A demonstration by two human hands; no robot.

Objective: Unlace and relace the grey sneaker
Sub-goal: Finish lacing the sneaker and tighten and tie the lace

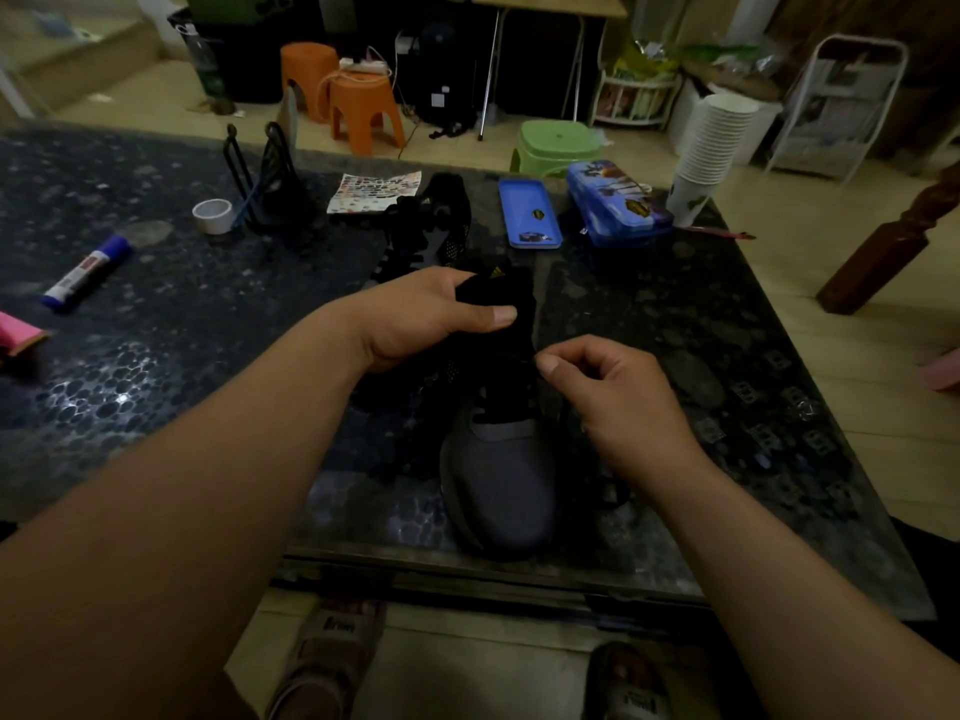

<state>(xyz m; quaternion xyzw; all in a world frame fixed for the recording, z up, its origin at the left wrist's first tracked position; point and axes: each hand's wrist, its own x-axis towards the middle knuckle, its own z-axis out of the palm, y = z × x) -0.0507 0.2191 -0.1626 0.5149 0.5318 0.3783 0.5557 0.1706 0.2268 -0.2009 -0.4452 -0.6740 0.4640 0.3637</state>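
Left hand grips the black tongue, thumb on top. Right hand pinches thumb to forefinger beside the eyelets, probably on the black lace; too dark to confirm. Grey sneaker lies toe toward the person, at the near edge of the dark stone table.

A dimly lit living room in a home. A dark, speckled stone-topped table fills the near ground, strewn with household odds and ends: a glue stick and a roll of tape at left, a blue pencil tin and a stack of paper cups at far right. Beyond it, on a pale tiled floor, stand orange plastic stools, a green stool, a folding table and, far right, a white storage rack. Sandalled feet show below the table's near edge.
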